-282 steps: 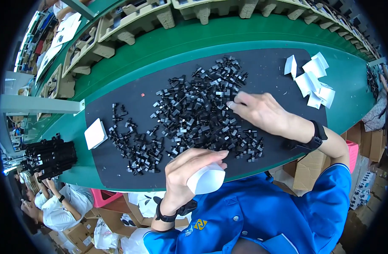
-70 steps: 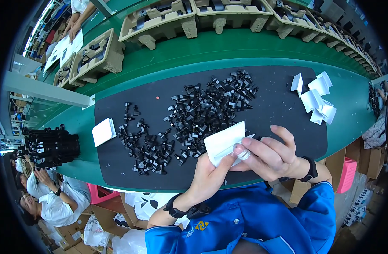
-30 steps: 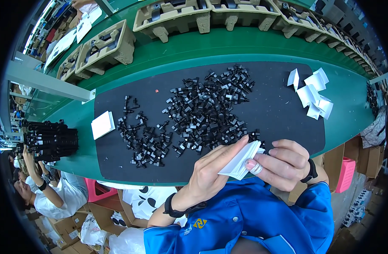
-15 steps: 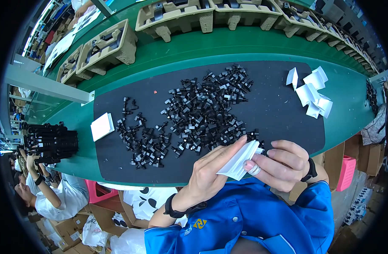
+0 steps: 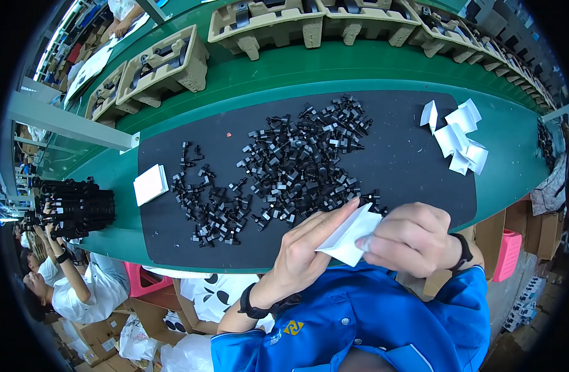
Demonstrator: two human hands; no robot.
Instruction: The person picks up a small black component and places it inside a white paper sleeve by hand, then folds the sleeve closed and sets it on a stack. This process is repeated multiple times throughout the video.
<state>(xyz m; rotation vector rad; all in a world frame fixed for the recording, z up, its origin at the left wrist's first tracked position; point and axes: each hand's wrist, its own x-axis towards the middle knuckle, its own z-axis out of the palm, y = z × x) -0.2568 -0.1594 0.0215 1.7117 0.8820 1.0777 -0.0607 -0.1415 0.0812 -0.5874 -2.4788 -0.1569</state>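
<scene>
A folded white paper sheet [image 5: 349, 239] stands creased between my hands at the front edge of the mat. My left hand [image 5: 309, 245] grips it from the left, with its fingers stretched along the paper's back. My right hand [image 5: 412, 239] is closed, its thumb and fingers at the paper's right side; a whitish wrap shows on one digit, blurred by motion. Just beyond the hands lies a large heap of small black plastic parts [image 5: 297, 158]. A smaller scatter of similar black parts [image 5: 216, 211] lies to its left.
Folded white papers [image 5: 458, 139] lie at the mat's right end, and a stack of white sheets [image 5: 150, 185] at its left. Moulded pulp trays [image 5: 266, 31] with black items line the far side. A metal post [image 5: 70, 121] and black assemblies [image 5: 80, 208] are left, near a co-worker [image 5: 89, 288].
My right hand has curled its fingers more tightly, and the paper now shows a broader face. The far trays have shifted slightly right. The co-worker's arms have moved.
</scene>
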